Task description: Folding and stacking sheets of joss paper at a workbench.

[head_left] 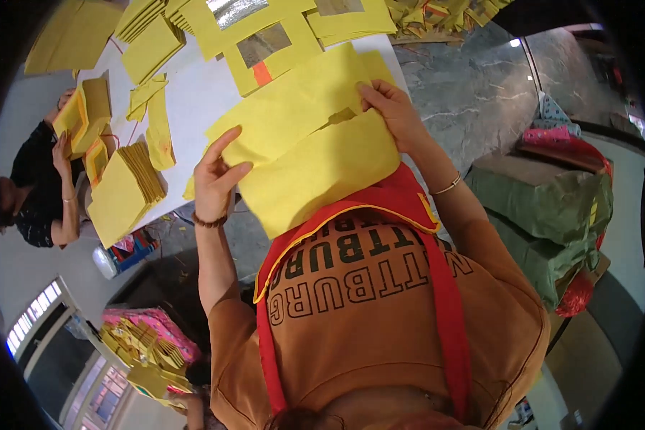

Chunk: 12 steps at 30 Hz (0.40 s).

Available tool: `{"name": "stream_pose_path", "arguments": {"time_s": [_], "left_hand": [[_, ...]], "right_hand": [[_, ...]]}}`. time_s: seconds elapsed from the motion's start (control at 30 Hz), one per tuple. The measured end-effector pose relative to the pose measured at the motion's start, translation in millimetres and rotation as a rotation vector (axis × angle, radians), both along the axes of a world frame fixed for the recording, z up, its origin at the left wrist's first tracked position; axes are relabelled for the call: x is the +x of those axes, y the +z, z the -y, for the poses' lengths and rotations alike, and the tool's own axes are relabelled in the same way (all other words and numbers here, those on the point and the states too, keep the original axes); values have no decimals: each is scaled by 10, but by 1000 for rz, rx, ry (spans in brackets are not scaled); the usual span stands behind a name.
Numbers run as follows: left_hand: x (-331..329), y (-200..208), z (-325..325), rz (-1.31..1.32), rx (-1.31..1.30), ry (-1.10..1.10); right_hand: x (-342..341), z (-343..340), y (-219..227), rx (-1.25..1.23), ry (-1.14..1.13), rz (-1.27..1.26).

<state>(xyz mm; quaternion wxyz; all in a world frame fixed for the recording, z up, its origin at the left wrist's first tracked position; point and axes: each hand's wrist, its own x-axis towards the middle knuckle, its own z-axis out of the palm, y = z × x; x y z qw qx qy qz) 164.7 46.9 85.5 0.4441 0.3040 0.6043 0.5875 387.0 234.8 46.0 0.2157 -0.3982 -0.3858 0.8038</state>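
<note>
A large yellow paper sheet (pixel 330 161) is held up in front of my chest, over the table's near edge. A slanting fold or edge crosses it, with a small dark gap near my right hand. My left hand (pixel 215 179) grips its left side, thumb and forefinger spread along the paper, the other fingers partly hidden. At the upper right edge, my right hand (pixel 394 115) pinches the paper between thumb and fingers. Just beyond lie yellow pieces with silvery square patches (pixel 264 46), one with a small orange-red tab (pixel 261 73).
The white table (pixel 201 107) carries yellow stacks (pixel 125 190) and loose yellow strips (pixel 158 125). To the left, a co-worker (pixel 39 179) handles yellow pieces. Green wrapped bundles (pixel 541 201) stand at right. More yellow pieces (pixel 444 18) are piled at the far right.
</note>
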Motion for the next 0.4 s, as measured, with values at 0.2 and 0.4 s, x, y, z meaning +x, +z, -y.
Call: {"name": "stream_pose_path", "arguments": {"time_s": [0.2,0.4], "left_hand": [[251,-543,-248,27,-195,-26],[435,-707,-192,52,-140,-19]], "right_hand": [[269,-317,-328,216,38,179],[491,-260,-445,110,-12,177]]}}
